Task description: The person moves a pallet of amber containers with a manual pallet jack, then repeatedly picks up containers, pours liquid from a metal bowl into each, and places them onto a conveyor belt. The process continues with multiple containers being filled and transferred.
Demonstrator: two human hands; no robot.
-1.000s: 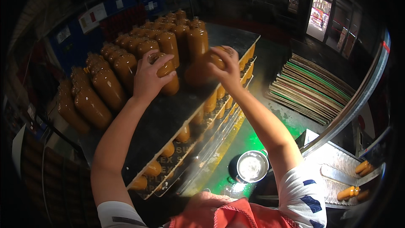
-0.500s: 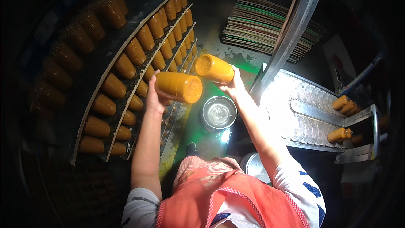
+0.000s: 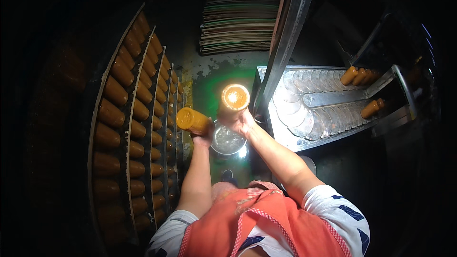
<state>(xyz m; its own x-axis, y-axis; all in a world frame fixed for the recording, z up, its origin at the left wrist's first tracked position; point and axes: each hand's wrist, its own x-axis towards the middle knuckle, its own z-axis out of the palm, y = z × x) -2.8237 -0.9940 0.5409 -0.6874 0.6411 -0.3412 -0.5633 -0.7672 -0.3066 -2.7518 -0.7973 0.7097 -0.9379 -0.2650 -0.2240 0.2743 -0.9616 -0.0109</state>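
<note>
My left hand (image 3: 203,137) is closed around an orange-filled bottle (image 3: 190,120), which tilts with its base up and to the left. To its right, my right hand (image 3: 242,123) grips a second orange-filled bottle (image 3: 235,97). That bottle's round base faces up and catches a bright glare. The neck ends of both bottles are hidden. Beneath the hands, a round metal basin (image 3: 228,143) stands on the green floor, partly covered by my right hand.
On the left rises a rack of several shelves (image 3: 129,147) filled with rows of similar bottles (image 3: 107,135). A stack of flat boards (image 3: 240,24) lies ahead. To the right, past a metal post (image 3: 288,33), runs a conveyor of overlapping plates (image 3: 323,123) carrying several bottles (image 3: 357,75).
Both bottles have tipped to new angles, the right one now base up. My left hand has moved right and nearer, toward the basin. The view has turned, shifting the surroundings leftward.
</note>
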